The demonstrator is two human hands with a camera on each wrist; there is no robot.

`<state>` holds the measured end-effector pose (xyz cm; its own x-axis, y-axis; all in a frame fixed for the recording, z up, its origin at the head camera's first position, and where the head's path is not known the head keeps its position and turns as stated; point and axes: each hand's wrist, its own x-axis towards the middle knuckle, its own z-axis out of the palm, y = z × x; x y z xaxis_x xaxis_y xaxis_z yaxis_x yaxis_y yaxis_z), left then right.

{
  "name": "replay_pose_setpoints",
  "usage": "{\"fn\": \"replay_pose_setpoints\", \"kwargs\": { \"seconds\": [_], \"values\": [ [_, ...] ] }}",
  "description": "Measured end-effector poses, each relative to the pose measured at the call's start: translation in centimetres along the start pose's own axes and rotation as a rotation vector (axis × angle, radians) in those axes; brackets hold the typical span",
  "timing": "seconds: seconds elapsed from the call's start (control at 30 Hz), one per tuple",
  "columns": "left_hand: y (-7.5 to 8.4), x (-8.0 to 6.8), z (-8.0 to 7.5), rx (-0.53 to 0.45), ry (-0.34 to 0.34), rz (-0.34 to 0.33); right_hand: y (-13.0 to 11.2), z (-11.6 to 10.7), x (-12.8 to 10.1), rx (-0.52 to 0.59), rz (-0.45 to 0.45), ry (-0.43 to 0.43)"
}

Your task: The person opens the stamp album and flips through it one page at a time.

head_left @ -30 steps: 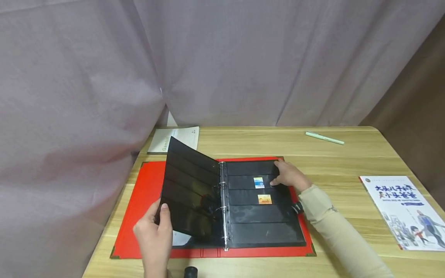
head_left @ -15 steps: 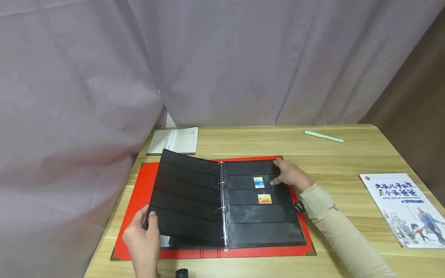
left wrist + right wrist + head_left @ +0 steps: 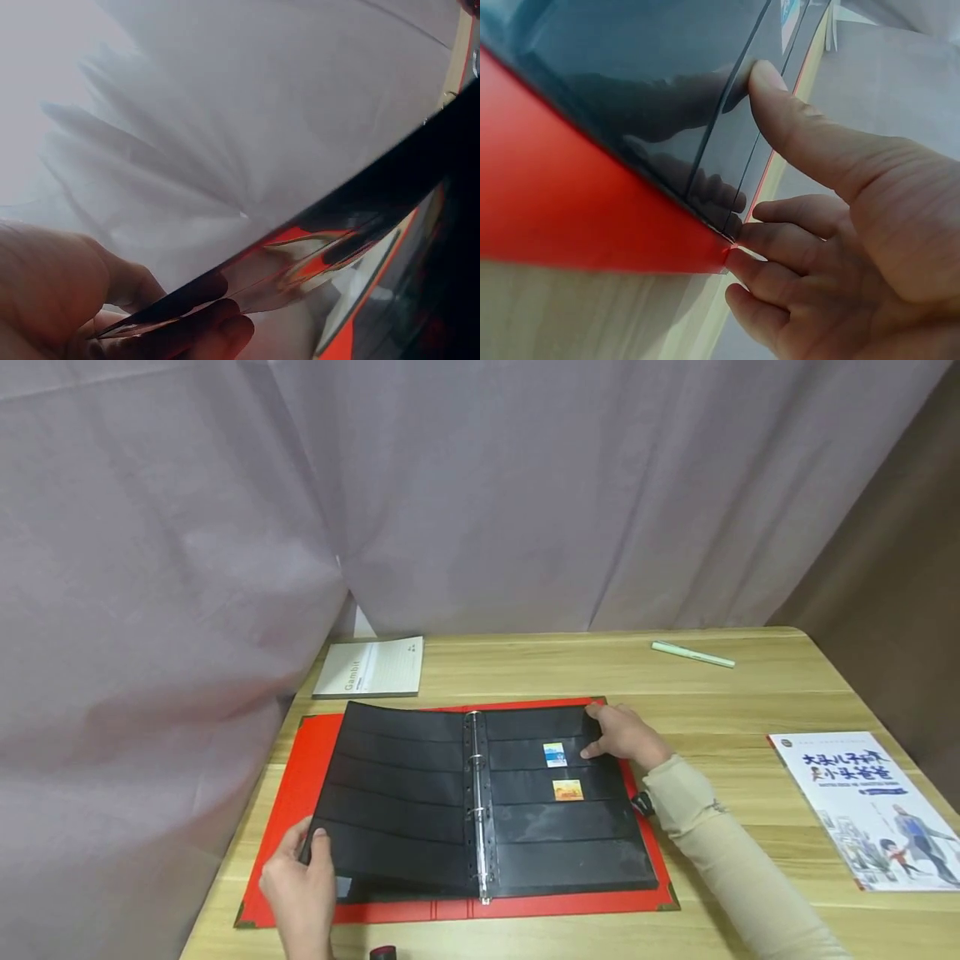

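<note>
1. Head view: A red stamp album (image 3: 288,793) lies open on the wooden table (image 3: 720,702). The left hand (image 3: 296,885) pinches the bottom left corner of a black page (image 3: 397,793), thumb on top. The page lies almost flat.
2. The right hand (image 3: 626,737) rests on the outer edge of the right page (image 3: 570,835), thumb on top. A blue stamp (image 3: 555,754) and an orange stamp (image 3: 567,790) sit in that page's pockets, near the hand.
3. A notebook (image 3: 371,667), a green pen (image 3: 692,654) and a picture book (image 3: 870,806) lie on the table too.
4. Left wrist view: The fingers (image 3: 187,330) pinch the thin black page (image 3: 360,202), thumb above it.
5. Right wrist view: The thumb (image 3: 795,124) presses flat on the shiny black page (image 3: 630,82). The other fingers (image 3: 780,255) curl loosely at the corner of the red cover (image 3: 570,217).
</note>
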<state>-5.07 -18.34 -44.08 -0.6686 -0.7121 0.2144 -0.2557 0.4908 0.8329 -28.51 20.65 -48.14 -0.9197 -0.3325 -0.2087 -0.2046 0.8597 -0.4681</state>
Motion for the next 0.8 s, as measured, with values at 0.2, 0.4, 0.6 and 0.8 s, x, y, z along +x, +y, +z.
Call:
{"fn": "replay_pose_setpoints", "kwargs": {
  "seconds": [0.2, 0.4, 0.6, 0.8],
  "values": [
    [-1.3, 0.4, 0.3, 0.042, -0.01, 0.002, -0.4, 0.2, 0.1, -0.029, 0.005, -0.001],
    [-2.3, 0.7, 0.6, 0.061, -0.066, -0.062, -0.6, -0.1, 0.1, -0.057, -0.005, 0.009],
    [-3.2, 0.8, 0.7, 0.105, -0.115, -0.084, -0.6, 0.0, -0.1, -0.062, -0.008, 0.008],
    [-3.8, 1.0, 0.6, 0.172, -0.196, -0.09, -0.5, 0.2, -0.1, -0.054, -0.019, 0.018]
  ]
}}
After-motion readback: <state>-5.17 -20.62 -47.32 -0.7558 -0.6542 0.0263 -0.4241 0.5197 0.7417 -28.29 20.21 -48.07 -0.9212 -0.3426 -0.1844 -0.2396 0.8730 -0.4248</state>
